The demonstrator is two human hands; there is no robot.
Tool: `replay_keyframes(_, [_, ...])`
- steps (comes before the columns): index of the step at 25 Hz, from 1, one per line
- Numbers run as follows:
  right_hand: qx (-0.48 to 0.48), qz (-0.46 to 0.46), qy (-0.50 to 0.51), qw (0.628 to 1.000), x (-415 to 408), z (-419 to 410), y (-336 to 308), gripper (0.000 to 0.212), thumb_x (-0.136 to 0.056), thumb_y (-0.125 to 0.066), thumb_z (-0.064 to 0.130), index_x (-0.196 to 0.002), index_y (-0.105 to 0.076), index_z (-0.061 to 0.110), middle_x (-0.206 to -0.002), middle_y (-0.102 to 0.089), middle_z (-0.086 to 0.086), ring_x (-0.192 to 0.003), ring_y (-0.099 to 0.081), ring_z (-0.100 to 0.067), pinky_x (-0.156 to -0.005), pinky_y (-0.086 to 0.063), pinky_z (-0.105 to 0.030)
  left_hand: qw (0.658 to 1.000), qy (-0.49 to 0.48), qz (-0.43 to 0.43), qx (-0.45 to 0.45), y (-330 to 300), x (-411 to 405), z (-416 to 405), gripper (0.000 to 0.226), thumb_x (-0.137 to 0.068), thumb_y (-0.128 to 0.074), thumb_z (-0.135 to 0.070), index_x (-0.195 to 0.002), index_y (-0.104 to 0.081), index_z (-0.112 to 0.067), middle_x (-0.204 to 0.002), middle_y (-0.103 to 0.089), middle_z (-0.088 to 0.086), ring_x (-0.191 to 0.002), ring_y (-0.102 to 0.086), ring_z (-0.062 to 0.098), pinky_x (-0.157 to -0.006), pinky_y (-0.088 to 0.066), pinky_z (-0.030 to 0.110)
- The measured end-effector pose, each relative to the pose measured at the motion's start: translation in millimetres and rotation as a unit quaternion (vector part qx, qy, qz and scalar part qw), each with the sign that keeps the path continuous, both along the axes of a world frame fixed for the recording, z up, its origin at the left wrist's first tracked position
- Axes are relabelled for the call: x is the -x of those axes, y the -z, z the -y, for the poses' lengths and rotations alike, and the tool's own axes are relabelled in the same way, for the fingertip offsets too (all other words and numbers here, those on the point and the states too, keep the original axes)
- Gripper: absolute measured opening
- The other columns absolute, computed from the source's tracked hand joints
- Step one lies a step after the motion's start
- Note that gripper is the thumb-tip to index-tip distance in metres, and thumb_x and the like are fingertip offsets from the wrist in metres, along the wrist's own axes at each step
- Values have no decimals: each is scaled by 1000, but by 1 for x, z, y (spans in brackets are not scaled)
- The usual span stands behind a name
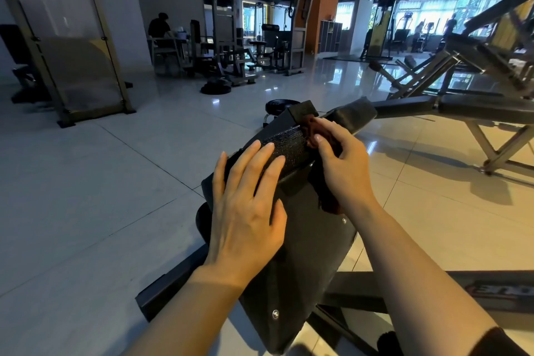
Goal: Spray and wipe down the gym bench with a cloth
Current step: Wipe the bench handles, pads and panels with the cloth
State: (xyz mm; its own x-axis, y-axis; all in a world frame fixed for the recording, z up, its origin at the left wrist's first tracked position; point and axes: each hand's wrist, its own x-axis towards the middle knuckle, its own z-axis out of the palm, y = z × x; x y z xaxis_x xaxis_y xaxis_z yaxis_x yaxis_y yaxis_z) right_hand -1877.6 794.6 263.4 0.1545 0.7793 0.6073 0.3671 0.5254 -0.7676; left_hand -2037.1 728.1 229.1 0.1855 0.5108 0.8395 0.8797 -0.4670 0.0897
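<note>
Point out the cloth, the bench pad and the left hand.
cloth point(325, 131): head view, bunched part by the right hand's fingers.
bench pad point(306, 254): head view, bare black back panel.
left hand point(245, 211): head view, back of hand.

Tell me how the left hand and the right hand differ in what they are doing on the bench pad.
The left hand lies flat with straight fingers and holds nothing; the right hand has curled fingers gripping a dark brown cloth. The left hand rests on the pad's left side; the right hand works along its right edge, farther up. Both are bare and touch the same black pad.
</note>
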Motion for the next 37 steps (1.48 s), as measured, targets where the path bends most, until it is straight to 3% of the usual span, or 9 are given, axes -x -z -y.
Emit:
replay_keyframes(2, [22, -19, 22, 999, 5, 0, -1, 34, -97, -52, 13, -130, -59, 20, -127, -59, 5, -121, -49, -7, -106, -41, -40, 1000, -1, 13, 3, -1, 6, 6, 60, -77, -67, -13, -135, -49, -12, -144, -43, 6, -142, -28, 20, -120, -10, 46])
replay_keyframes(5, [11, 32, 42, 999, 21, 16, -7, 33, -96, -54, 16, -128, -60, 21, -126, -59, 7, -119, -49, -6, -105, -41, -40, 1000, -9, 27, 7, -2, 15, 16, 63, -76, -69, -12, -135, -47, -13, -145, -42, 6, -141, -29, 21, -119, -13, 47])
replay_keyframes(9, [-83, 135, -22, 987, 54, 52, 2, 37, -93, -51, 25, -128, -59, 22, -132, -59, 6, -129, -46, -7, -108, -39, -41, 998, -28, 49, 18, 1, 16, 25, 73, -71, -76, -9, -137, -43, -14, -143, -42, 5, -140, -29, 19, -118, -17, 46])
replay_keyframes(12, [-92, 166, -62, 980, 44, 50, -3, 41, -91, -50, 24, -130, -59, 21, -134, -58, 5, -131, -43, -7, -110, -37, -40, 997, -41, 58, 30, 3, 15, 33, 78, -71, -77, -9, -139, -39, -16, -143, -40, 2, -139, -30, 18, -116, -23, 49])
replay_keyframes(19, [-25, 88, 9, 996, 25, 39, 5, 42, -94, -57, 10, -134, -55, 20, -140, -53, 2, -136, -40, -13, -112, -34, -46, 997, -47, 49, 47, 8, 9, 47, 81, -71, -78, -11, -141, -39, -15, -142, -42, 4, -136, -31, 18, -109, -35, 53])
replay_keyframes(27, [-127, 182, -85, 971, 52, 78, 15, 41, -89, -52, 14, -130, -59, 16, -140, -53, 0, -137, -37, -11, -113, -25, -26, 982, -72, 152, 81, 15, -2, 53, 76, -73, -76, -9, -140, -39, -15, -141, -44, 3, -133, -38, 19, -103, -45, 47])
replay_keyframes(30, [-112, 190, -87, 971, 31, 62, 12, 41, -91, -53, 12, -131, -58, 16, -140, -53, 0, -136, -38, -11, -114, -27, -27, 988, -61, 122, 76, 15, -10, 53, 83, -74, -75, -9, -144, -32, -19, -146, -33, -2, -137, -30, 17, -107, -41, 46])
replay_keyframes(34, [-48, 123, -11, 991, 16, 46, 14, 42, -94, -56, 9, -134, -55, 19, -143, -49, 3, -137, -36, -9, -116, -29, -36, 988, -55, 109, 96, 18, -17, 56, 88, -76, -74, -11, -148, -24, -24, -151, -26, -4, -140, -23, 15, -109, -37, 45])
replay_keyframes(37, [-55, 133, -11, 990, 29, 57, 13, 42, -94, -55, 9, -136, -53, 17, -143, -49, 0, -139, -35, -11, -117, -27, -37, 988, -63, 111, 91, 20, -19, 57, 86, -76, -74, -11, -148, -27, -21, -151, -28, -2, -140, -23, 14, -109, -37, 45])
